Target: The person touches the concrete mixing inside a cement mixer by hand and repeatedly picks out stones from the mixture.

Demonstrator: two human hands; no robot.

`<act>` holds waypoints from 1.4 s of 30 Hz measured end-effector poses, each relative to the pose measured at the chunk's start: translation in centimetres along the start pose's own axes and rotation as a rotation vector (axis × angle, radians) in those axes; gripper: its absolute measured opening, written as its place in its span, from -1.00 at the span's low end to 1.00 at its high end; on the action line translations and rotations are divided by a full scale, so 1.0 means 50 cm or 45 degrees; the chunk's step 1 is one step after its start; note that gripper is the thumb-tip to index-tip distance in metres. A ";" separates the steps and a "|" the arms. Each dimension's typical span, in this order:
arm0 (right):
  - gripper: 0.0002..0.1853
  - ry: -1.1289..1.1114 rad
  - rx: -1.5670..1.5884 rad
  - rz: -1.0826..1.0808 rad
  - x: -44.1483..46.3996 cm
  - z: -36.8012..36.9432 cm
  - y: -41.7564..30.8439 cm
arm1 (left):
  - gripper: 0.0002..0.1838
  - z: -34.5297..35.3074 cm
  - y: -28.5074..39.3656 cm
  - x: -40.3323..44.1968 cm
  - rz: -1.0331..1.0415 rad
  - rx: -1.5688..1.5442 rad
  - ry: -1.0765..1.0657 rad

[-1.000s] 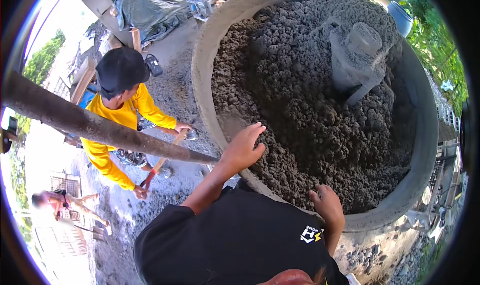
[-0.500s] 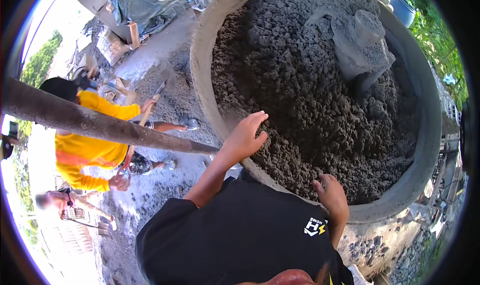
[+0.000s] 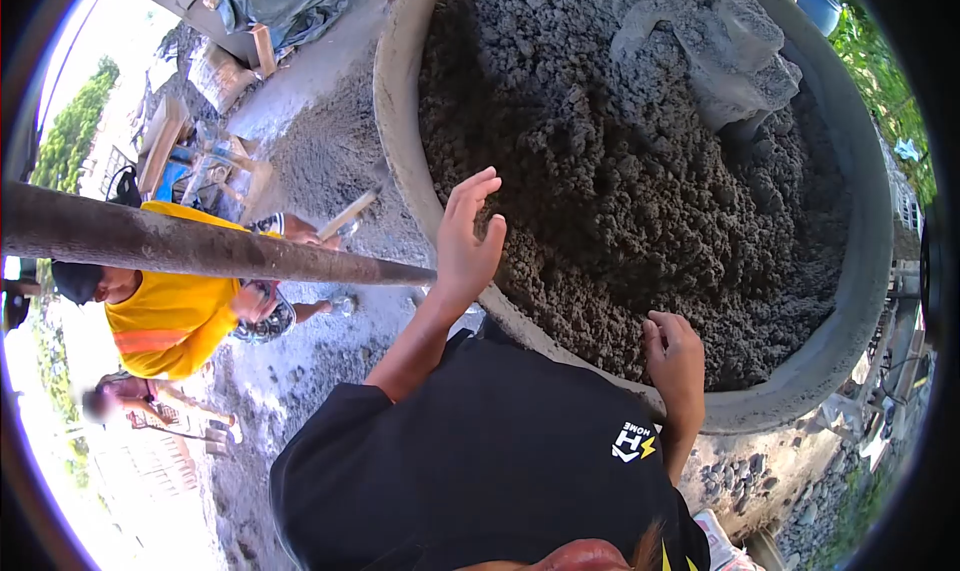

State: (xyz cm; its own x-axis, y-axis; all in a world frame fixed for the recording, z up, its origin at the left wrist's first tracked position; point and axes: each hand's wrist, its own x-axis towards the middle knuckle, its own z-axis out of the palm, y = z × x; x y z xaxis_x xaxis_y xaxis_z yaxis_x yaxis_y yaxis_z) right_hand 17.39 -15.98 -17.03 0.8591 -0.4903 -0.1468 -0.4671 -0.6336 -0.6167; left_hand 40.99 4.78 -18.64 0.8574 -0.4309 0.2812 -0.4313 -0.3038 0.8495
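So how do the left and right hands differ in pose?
The left hand stretches its fingers out; the right hand bends them more. In view, the left hand is nearer the pole, the right hand farther away. Both are bare, beside the drum.

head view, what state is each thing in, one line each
left hand: empty, fingers mostly extended
right hand: fingers loosely curled, contact with the mix unclear
drum: open-topped, well filled
mix: grey, lumpy, uneven
hub: coated in grey, turning or stopped unclear
pole: slanting across the left
tarp: crumpled
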 end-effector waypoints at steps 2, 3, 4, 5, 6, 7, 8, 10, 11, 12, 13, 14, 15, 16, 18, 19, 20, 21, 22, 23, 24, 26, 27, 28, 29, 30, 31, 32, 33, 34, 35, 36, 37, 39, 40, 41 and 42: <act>-0.78 0.032 0.004 0.019 0.008 0.002 -0.003 | -0.61 0.003 -0.010 0.001 0.012 0.001 0.046; -0.78 0.022 0.001 0.021 0.013 0.005 -0.004 | -0.62 0.002 -0.014 0.003 0.014 -0.009 0.074; -0.80 0.047 -0.005 -0.015 0.017 0.009 -0.004 | -0.62 0.001 -0.020 0.005 0.016 -0.020 0.102; -0.81 0.071 -0.012 -0.050 0.022 0.012 -0.003 | -0.62 0.001 -0.027 0.007 0.004 -0.020 0.102; -0.81 0.060 -0.015 -0.047 0.030 0.016 -0.003 | -0.63 0.003 -0.037 0.011 0.026 -0.032 0.120; -0.82 0.074 -0.009 -0.071 0.035 0.020 -0.004 | -0.63 0.003 -0.045 0.012 0.050 -0.044 0.139; -0.83 0.090 -0.002 -0.095 0.041 0.024 -0.005 | -0.63 0.004 -0.053 0.013 0.040 -0.043 0.139; -0.83 0.104 -0.002 -0.105 0.049 0.030 -0.011 | -0.65 0.004 -0.065 0.015 0.053 -0.098 0.188; -0.83 0.125 -0.001 -0.116 0.054 0.034 -0.013 | -0.65 0.005 -0.074 0.015 0.046 -0.099 0.188; -0.83 0.120 -0.004 -0.114 0.060 0.039 -0.014 | -0.67 0.006 -0.085 0.017 0.058 -0.118 0.219; -0.83 0.120 0.003 -0.105 0.065 0.042 -0.016 | -0.69 0.006 -0.092 0.019 0.074 -0.138 0.251; -0.83 0.119 0.009 -0.097 0.069 0.045 -0.017 | -0.69 0.005 -0.097 0.022 0.072 -0.139 0.253; -0.83 0.118 0.007 -0.098 0.073 0.048 -0.019 | -0.70 0.004 -0.100 0.024 0.058 -0.165 0.264; -0.83 0.114 0.001 -0.092 0.075 0.051 -0.029 | -0.71 -0.005 -0.100 0.028 0.047 -0.192 0.277; -0.83 0.103 -0.004 -0.086 0.085 0.061 -0.030 | -0.72 -0.003 -0.111 0.035 0.006 -0.233 0.258; -0.84 0.096 -0.014 -0.085 0.089 0.067 -0.030 | -0.73 -0.004 -0.118 0.037 -0.033 -0.271 0.237; -0.84 0.092 -0.023 -0.085 0.094 0.073 -0.032 | -0.73 -0.009 -0.123 0.041 -0.034 -0.269 0.244; -0.84 0.091 -0.023 -0.091 0.099 0.080 -0.037 | -0.74 -0.016 -0.128 0.045 0.000 -0.219 0.239; -0.84 0.098 -0.022 -0.089 0.102 0.085 -0.042 | -0.75 -0.023 -0.132 0.049 0.034 -0.170 0.233; -0.84 0.108 -0.021 -0.087 0.110 0.092 -0.047 | -0.75 -0.029 -0.140 0.055 0.037 -0.170 0.236; -0.84 0.107 -0.021 -0.088 0.117 0.096 -0.053 | -0.75 -0.035 -0.146 0.060 0.062 -0.143 0.233; -0.85 0.108 -0.018 -0.059 0.128 0.109 -0.066 | -0.76 -0.045 -0.161 0.066 0.085 -0.116 0.228; -0.85 0.105 -0.017 -0.057 0.136 0.116 -0.072 | -0.77 -0.050 -0.167 0.071 0.080 -0.098 0.236; -0.85 0.110 -0.017 -0.056 0.146 0.125 -0.075 | -0.77 -0.054 -0.176 0.077 0.073 -0.078 0.242; -0.85 0.116 -0.017 -0.056 0.155 0.133 -0.078 | -0.77 -0.055 -0.188 0.081 0.068 -0.076 0.239; -0.85 0.113 -0.018 -0.053 0.163 0.138 -0.085 | -0.78 -0.058 -0.196 0.086 0.107 -0.078 0.277; -0.85 0.171 0.001 -0.093 0.165 0.150 -0.088 | -0.78 -0.058 -0.209 0.082 0.144 -0.080 0.316; -0.85 0.231 0.018 -0.134 0.170 0.157 -0.091 | -0.78 -0.060 -0.218 0.083 0.139 -0.082 0.314; -0.85 0.230 0.016 -0.130 0.173 0.161 -0.095 | -0.79 -0.065 -0.224 0.087 0.179 -0.055 0.331; -0.85 0.326 0.068 -0.170 0.175 0.166 -0.099 | -0.79 -0.070 -0.231 0.090 0.217 -0.029 0.346; -0.84 0.421 0.119 -0.209 0.175 0.172 -0.102 | -0.79 -0.075 -0.241 0.093 0.236 -0.019 0.366; -0.84 0.414 0.116 -0.203 0.175 0.180 -0.100 | -0.79 -0.079 -0.250 0.097 0.227 -0.021 0.363; -0.83 0.485 0.125 -0.228 0.175 0.190 -0.104 | -0.79 -0.092 -0.261 0.103 0.236 -0.029 0.386; -0.79 0.586 0.132 -0.246 0.173 0.208 -0.097 | -0.78 -0.106 -0.284 0.104 0.265 -0.006 0.372; -0.79 0.573 0.132 -0.242 0.172 0.217 -0.101 | -0.78 -0.114 -0.296 0.105 0.253 -0.002 0.370; -0.78 0.611 0.161 -0.255 0.170 0.225 -0.104 | -0.78 -0.119 -0.304 0.106 0.258 -0.003 0.371; -0.77 0.650 0.191 -0.268 0.169 0.233 -0.106 | -0.77 -0.124 -0.312 0.106 0.266 -0.005 0.371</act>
State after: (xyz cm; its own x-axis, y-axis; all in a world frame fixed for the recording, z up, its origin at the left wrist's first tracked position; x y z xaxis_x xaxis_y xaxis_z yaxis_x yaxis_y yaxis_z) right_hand 29.54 -9.80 -24.03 0.7027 -0.6135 0.3604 -0.2303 -0.6754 -0.7006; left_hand 53.98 12.51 -27.63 0.7953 -0.2225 0.5639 -0.6049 -0.2316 0.7618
